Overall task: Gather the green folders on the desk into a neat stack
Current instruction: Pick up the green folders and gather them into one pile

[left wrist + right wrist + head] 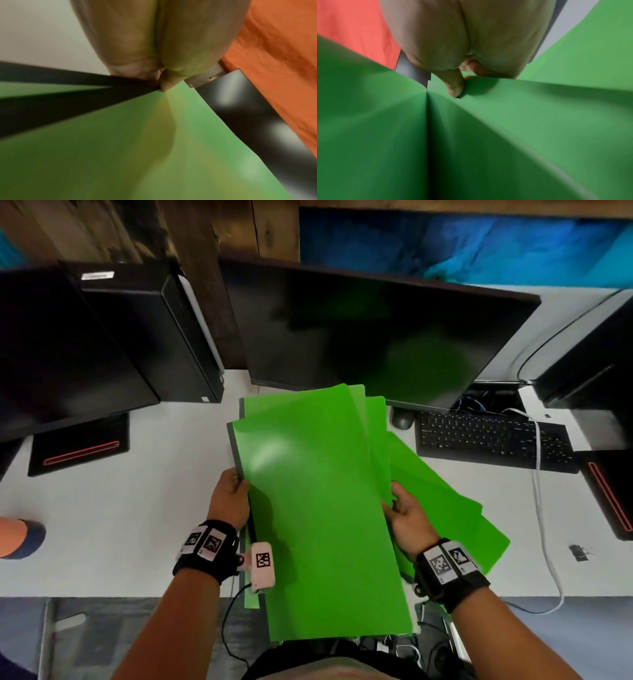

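A bundle of bright green folders [315, 501] is held over the white desk [120, 508], its near end past the desk's front edge. My left hand [230, 494] grips the bundle's left edge, thumb on top. My right hand [406, 513] grips the right edge. The folders are fanned: a few corners stick out at the far end [375, 419], and more green folders [455, 508] splay out to the right under my right hand. In the left wrist view my fingers [164, 83] pinch a green folder [120, 148]. In the right wrist view a finger [455, 86] presses a green folder [505, 135].
A dark monitor [370, 337] stands right behind the folders, another monitor [68, 344] at the left with its black base [78, 446]. A black keyboard [493, 440], a mouse [402, 419] and a white cable [541, 508] lie to the right. A small black binder clip [579, 553] sits near the front right.
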Demonstrator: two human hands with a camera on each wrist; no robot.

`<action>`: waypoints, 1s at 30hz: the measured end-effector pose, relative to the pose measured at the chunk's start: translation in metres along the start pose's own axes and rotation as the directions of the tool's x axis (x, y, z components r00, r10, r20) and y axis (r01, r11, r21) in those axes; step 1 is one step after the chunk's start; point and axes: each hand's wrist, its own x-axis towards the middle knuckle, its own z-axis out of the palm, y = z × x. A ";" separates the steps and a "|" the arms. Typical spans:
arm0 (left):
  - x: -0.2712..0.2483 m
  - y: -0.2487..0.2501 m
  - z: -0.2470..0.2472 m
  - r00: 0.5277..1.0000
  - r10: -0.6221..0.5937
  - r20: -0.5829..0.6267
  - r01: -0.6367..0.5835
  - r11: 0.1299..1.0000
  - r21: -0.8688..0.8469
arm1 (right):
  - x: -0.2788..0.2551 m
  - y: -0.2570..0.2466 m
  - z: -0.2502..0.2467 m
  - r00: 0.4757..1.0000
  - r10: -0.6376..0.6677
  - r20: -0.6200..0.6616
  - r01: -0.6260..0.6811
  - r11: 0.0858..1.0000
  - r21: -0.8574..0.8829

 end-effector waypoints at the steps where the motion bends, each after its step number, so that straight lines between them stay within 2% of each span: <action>1: 0.002 -0.002 -0.001 1.000 -0.028 0.011 0.028 1.000 -0.005 | 0.001 0.004 0.000 1.000 0.013 -0.013 -0.013 1.000 -0.018; 6: 0.022 -0.020 -0.010 0.990 -0.104 0.090 0.107 0.994 -0.031 | -0.007 0.002 0.002 0.999 0.012 0.052 -0.010 0.999 -0.054; 13: 0.025 0.003 -0.025 0.995 -0.074 0.070 0.084 0.984 -0.155 | -0.001 0.001 0.012 0.991 0.047 0.128 -0.039 0.997 -0.062; 16: 0.030 0.004 -0.025 0.999 -0.027 0.036 0.032 0.986 -0.165 | 0.002 0.001 0.016 0.991 0.036 0.132 -0.030 0.999 -0.042; 19: 0.025 0.009 -0.015 0.995 0.078 -0.055 -0.086 0.984 -0.154 | 0.004 0.003 0.021 0.997 0.062 0.046 -0.059 0.997 -0.050; 23: 0.002 0.026 0.005 0.970 0.177 -0.165 -0.209 0.957 -0.203 | 0.002 -0.004 0.035 0.989 -0.139 -0.055 0.128 0.978 -0.163; 26: -0.013 0.046 0.004 0.946 0.195 -0.259 -0.254 0.942 -0.219 | 0.001 -0.016 0.036 0.967 -0.238 -0.097 0.223 0.965 -0.138; 28: -0.028 0.068 -0.006 0.931 0.240 -0.276 -0.326 0.885 -0.332 | -0.005 -0.035 0.032 0.937 -0.340 -0.079 0.335 0.939 -0.077; 30: -0.044 0.087 -0.018 0.908 0.319 -0.271 -0.415 0.767 -0.489 | -0.015 -0.054 0.028 0.892 -0.446 -0.078 0.445 0.895 -0.037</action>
